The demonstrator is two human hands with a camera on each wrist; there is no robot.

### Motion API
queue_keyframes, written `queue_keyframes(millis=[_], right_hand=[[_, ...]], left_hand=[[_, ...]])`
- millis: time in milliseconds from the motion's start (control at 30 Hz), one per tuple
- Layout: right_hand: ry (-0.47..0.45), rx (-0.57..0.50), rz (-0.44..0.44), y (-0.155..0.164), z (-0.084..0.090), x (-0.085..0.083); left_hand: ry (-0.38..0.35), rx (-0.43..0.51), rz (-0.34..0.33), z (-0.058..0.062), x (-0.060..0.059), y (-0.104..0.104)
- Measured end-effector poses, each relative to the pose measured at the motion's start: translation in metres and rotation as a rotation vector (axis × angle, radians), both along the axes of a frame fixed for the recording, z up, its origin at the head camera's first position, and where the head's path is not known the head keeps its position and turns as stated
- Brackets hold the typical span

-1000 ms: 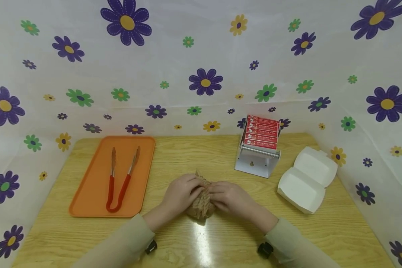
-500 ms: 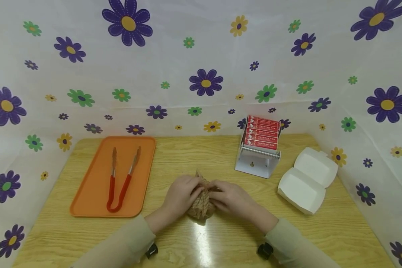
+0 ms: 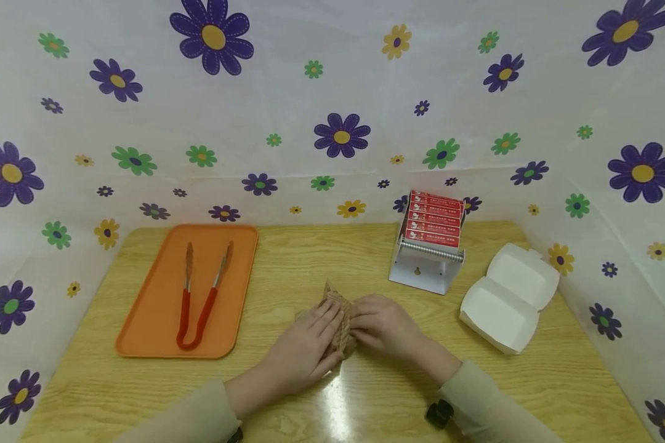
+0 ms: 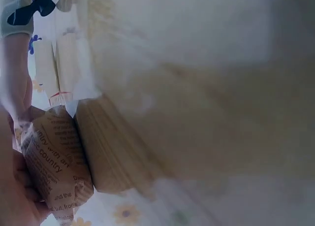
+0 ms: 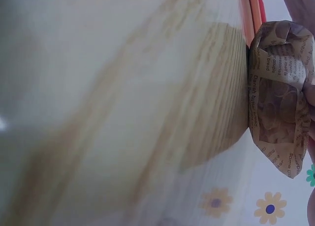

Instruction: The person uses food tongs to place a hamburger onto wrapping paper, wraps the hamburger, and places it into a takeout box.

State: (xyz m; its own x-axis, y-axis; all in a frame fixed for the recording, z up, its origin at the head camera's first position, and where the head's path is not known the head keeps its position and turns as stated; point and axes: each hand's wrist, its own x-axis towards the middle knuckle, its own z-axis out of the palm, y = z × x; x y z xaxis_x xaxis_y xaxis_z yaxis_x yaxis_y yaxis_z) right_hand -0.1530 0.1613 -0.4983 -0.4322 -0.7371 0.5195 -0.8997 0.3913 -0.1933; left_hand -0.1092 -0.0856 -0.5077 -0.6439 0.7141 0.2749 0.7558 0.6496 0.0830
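As left hand (image 3: pixel 296 354) touches paper wrapper (image 3: pixel 343 331), long axis points toward backdrop (image 3: pixel 227 111).

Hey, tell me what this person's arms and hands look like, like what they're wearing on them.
The left sleeve and right sleeve are long, plain and pale khaki, ending near the wrists. A small black piece shows beside the right cuff; another is partly visible by the left. The left hand and right hand are ungloved. No cables are visible.

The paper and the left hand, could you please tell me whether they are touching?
Touching: the head view shows the left hand lying over the paper, its fingers resting across the folds.
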Motion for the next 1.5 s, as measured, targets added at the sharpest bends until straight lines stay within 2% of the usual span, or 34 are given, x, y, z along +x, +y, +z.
queue_keyframes(millis=[100, 267, 400, 567, 700, 800, 867, 1000, 1200, 1300, 1400, 1500], right_hand=[[-0.022, -0.015, -0.01, 0.001, -0.002, -0.001], [-0.111, -0.073, -0.061, 0.001, -0.005, -0.001], [-0.041, -0.104, -0.076, 0.001, -0.005, -0.003], [0.118, -0.075, 0.002, 0.003, -0.003, -0.003], [0.144, -0.055, 0.039, 0.006, -0.001, 0.0], [0.12, -0.056, 0.024, 0.006, -0.001, 0.002], [0.094, -0.058, 0.008, 0.007, -0.001, 0.004], [-0.016, -0.077, -0.038, 0.007, -0.003, 0.006], [-0.35, -0.219, -0.119, 0.008, -0.007, 0.008], [-0.467, -0.289, -0.133, 0.01, -0.01, 0.009], [-0.482, -0.309, -0.153, 0.013, -0.011, 0.009], [-0.417, -0.315, -0.218, 0.018, -0.01, 0.007]], left_hand=[[-0.034, -0.025, 0.006, 0.0, 0.002, 0.0], [-0.072, -0.068, 0.016, 0.001, 0.002, 0.001], [-0.071, -0.108, 0.02, 0.001, 0.002, 0.001], [-0.043, -0.122, 0.015, -0.001, 0.0, 0.001], [-0.084, -0.092, -0.011, -0.004, -0.002, -0.003], [-0.12, -0.058, -0.042, -0.005, -0.004, -0.008], [-0.117, -0.046, -0.065, -0.005, -0.005, -0.011], [-0.052, -0.078, -0.095, -0.004, -0.005, -0.016], [0.009, -0.142, -0.103, 0.0, -0.002, -0.018], [0.006, -0.134, -0.113, 0.001, -0.001, -0.018], [-0.013, -0.121, -0.119, 0.001, 0.0, -0.018], [-0.031, -0.113, -0.118, 0.001, 0.001, -0.018]])
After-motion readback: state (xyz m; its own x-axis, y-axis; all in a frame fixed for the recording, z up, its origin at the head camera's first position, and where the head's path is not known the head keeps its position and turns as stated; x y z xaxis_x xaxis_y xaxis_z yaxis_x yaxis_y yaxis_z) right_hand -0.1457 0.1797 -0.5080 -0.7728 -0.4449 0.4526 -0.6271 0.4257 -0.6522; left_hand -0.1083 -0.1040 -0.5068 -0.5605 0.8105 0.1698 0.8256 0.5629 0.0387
